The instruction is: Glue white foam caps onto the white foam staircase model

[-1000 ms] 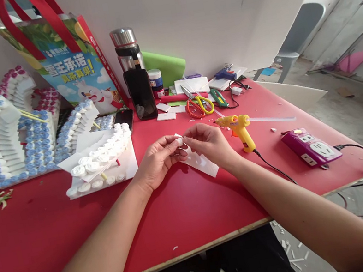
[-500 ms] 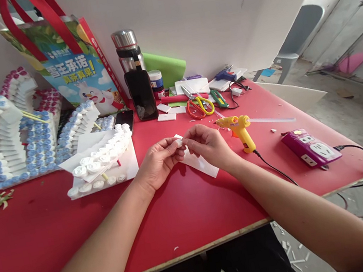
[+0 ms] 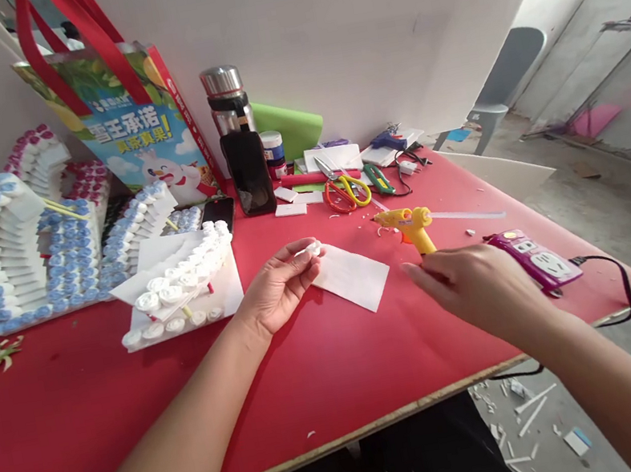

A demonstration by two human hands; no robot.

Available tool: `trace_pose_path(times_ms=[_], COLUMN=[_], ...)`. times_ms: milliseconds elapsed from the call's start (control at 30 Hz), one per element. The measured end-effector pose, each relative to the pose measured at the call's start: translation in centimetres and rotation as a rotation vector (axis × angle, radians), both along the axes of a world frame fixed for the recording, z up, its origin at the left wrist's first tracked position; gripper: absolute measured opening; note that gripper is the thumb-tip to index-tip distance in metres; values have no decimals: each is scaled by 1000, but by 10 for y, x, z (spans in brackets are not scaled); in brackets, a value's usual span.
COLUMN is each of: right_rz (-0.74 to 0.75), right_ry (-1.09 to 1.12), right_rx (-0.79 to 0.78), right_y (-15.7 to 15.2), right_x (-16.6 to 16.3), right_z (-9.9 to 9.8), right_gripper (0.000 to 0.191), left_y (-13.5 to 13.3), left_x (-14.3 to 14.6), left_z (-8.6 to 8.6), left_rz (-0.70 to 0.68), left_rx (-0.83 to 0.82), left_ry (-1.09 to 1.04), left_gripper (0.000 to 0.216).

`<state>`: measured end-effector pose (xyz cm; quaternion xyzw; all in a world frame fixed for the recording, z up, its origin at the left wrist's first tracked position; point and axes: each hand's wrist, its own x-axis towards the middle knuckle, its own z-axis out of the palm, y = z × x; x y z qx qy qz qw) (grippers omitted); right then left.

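Observation:
My left hand (image 3: 281, 287) pinches a small white rolled paper rose (image 3: 311, 250) between thumb and fingertips, above the table. Just under and to the right of it, a white sheet of paper (image 3: 353, 276) lies flat. My right hand (image 3: 476, 285) is at the lower end of the handle of a yellow hot glue gun (image 3: 417, 228), which lies on the table with a clear glue stick out of its back. The fingers of this hand are mostly hidden, so a grip on the handle does not show. Left of my left hand stands a white piece covered with paper roses (image 3: 182, 280).
Blue-and-white rose-covered pieces (image 3: 6, 250) and a shopping bag (image 3: 141, 128) stand at the left. Behind are a phone (image 3: 249, 173) against a steel flask (image 3: 221, 82), and scissors (image 3: 346, 191). A purple power strip (image 3: 540, 261) sits near the right edge of the red table (image 3: 296, 402).
My right hand has left the paper rose and moved right to the glue gun's handle. My left hand still holds the rose. The view has shifted slightly.

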<state>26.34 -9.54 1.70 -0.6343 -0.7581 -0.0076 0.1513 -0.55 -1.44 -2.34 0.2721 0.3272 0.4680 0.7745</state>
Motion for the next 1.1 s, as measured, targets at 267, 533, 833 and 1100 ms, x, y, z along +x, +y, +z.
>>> trace_pose_path(times_ms=[267, 533, 833, 1100], right_rz=[-145, 137, 105, -315], right_ry=[-56, 109, -59, -229], right_rx=[56, -51, -139, -195], right_y=[-13, -3, 102, 2], right_x=[42, -22, -105, -19], right_z=[-10, -8, 22, 13], right_gripper=[49, 24, 21, 44], left_y=[5, 4, 3, 4], left_x=[-5, -6, -7, -8], left_z=[-3, -7, -5, -6], left_rz=[24, -4, 15, 10], left_rx=[12, 81, 87, 93], left_ry=[-33, -40, -16, -24], left_gripper=[21, 14, 23, 23])
